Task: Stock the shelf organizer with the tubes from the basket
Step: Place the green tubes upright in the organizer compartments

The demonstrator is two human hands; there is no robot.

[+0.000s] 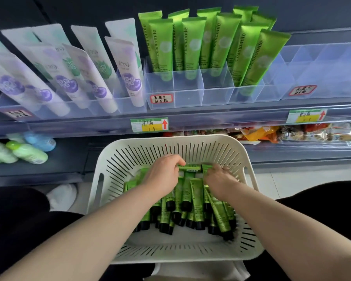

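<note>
The shelf organizer (188,97) stands on the far shelf, its front row of cells bare, with green standing tubes (194,43) upright in the rows behind. The basket (170,139) sits near, on the person's lap, with the loose tubes (197,197) heaped in its middle, black caps toward the near side. The left hand (163,175) has its fingers curled, pinching the flat crimped end of a tube at the far edge of the heap; the right hand (219,179) curls likewise onto a crimped end just beside it. How many tubes each holds, I cannot tell.

To do this pick well, I would draw the tubes up by the crimp and clear of the heap, so that neighbours do not drag along; keep the basket level on the lap; then set each tube cap down, print facing near, into a bare front cell, leaning as the standing ones lean.

Counted: three clear organizers on the shelf, the left organizer (55,115) with white tubes (128,69), the middle one with green, the right organizer (322,78) showing none; one basket; two hands; ten standing tubes; about eight white tubes, though overlap makes that rough; well over a dozen loose tubes, too tangled for an exact figure; two price tags (149,125) on the shelf rail.
</note>
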